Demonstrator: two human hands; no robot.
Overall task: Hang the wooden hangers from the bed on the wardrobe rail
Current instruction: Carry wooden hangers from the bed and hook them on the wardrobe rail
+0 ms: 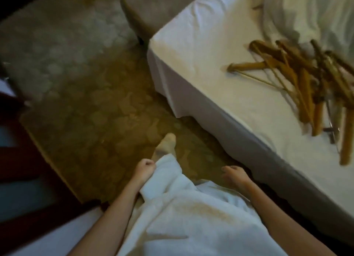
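No words, numbers or signs can be read anywhere in this dim, blurry view, not on the pile of brown wooden hangers [307,91] and not on the white bed sheet [201,45] under them.

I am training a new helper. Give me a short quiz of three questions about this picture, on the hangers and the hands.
1. True or false: the hangers lie in a loose pile on the bed.
2. Fill in: the left hand and the right hand hold ___ hangers.
3. Which is nearer the bed? A) left hand B) right hand

Key: 1 true; 2 no; 3 B.
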